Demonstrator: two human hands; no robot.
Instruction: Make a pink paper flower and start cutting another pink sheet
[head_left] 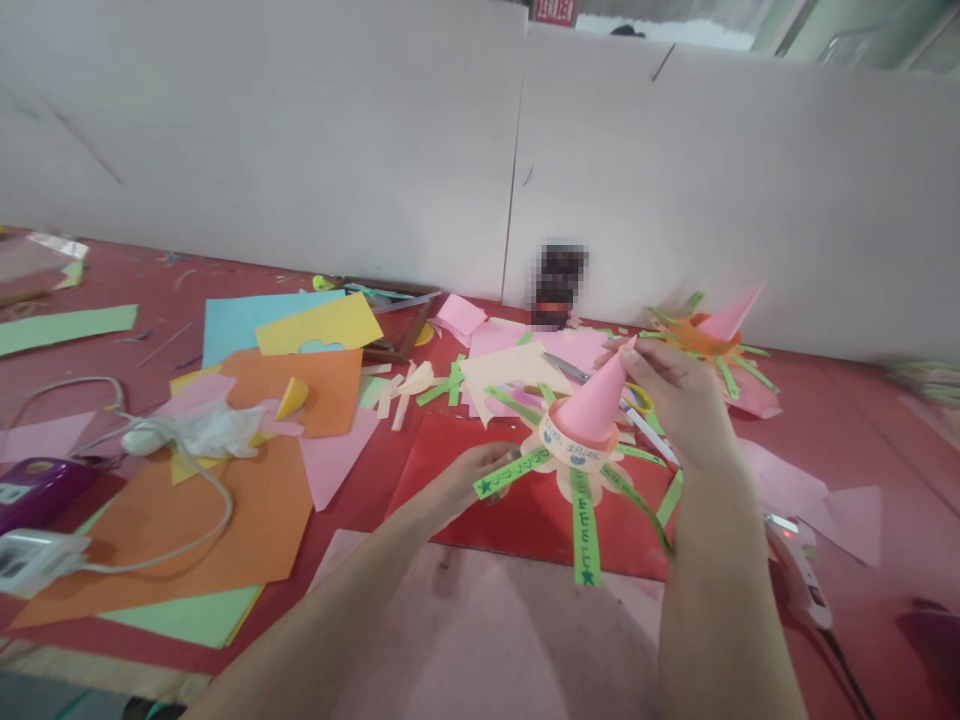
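Note:
A paper craft hangs above the red sheet [465,475], made of a pink paper cone [594,405] on a cream band [574,447] with writing and blue hearts. Cream petals and several green paper strips [585,525] with dark marks spread out from its base. My right hand [664,375] pinches the cone's tip between thumb and fingers. My left hand [484,470] is low on the left side, behind a green strip that partly covers its fingers. Those fingers look apart, and I cannot tell whether they touch the strip.
A similar orange, pink and green craft [712,335] stands at the back right. Scissors [566,368] lie behind the held craft. A glue gun [799,570] is on the right. Coloured paper [300,385] and a white cable [225,500] cover the left. A white partition [360,150] rises behind.

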